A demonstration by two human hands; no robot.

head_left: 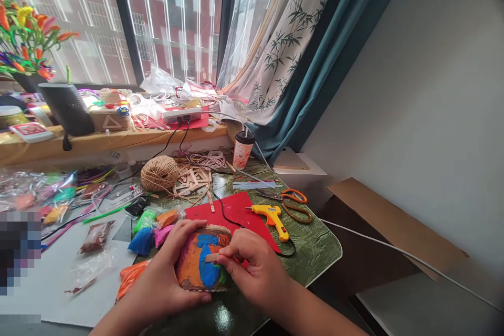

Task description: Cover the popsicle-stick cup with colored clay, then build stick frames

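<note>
My left hand (173,268) is wrapped round the left side of a small board (189,268) covered in orange clay, with a scalloped rim. A blue clay shape (208,273) lies on its middle, with a bit of green beside it. Between the thumb and fingers of my right hand (252,262) is a short wooden stick (212,258), its tip touching the blue clay. Part of the board's right side is hidden behind my right hand.
Beyond the board are a red sheet (232,205), a yellow glue gun (272,218), orange-handled scissors (293,205), a twine ball (159,173) and a lidded cup (243,149). Bagged colored clay (142,239) lies left. The table edge (340,252) curves at right.
</note>
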